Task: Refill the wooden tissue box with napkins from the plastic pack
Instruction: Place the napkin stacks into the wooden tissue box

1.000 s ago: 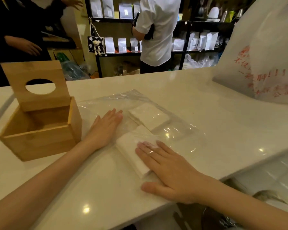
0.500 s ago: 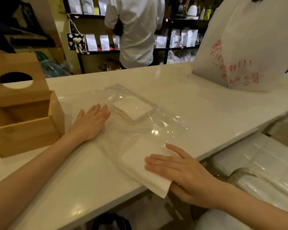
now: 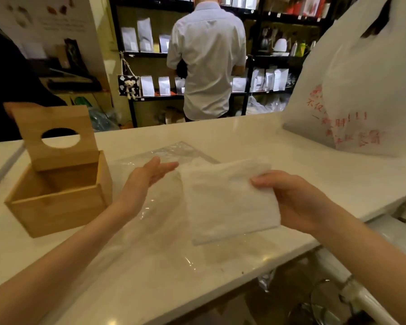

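Observation:
A stack of white napkins is lifted above the counter, and my right hand grips its right edge. To its left, my left hand hovers with the palm turned up and the fingers apart, close to the stack's upper left corner. The clear plastic pack lies flat on the white counter beneath both hands. At the left stands the wooden tissue box, its hinged lid with a round hole raised upright and its inside bare wood.
A large white plastic bag with red print stands at the back right of the counter. Behind the counter a person in a light shirt faces dark shelves. The counter's front edge runs diagonally at lower right, with white items below it.
My right hand has drawn the napkin stack out of the pack and lifted it off the counter. My left hand has left the plastic and turned palm up.

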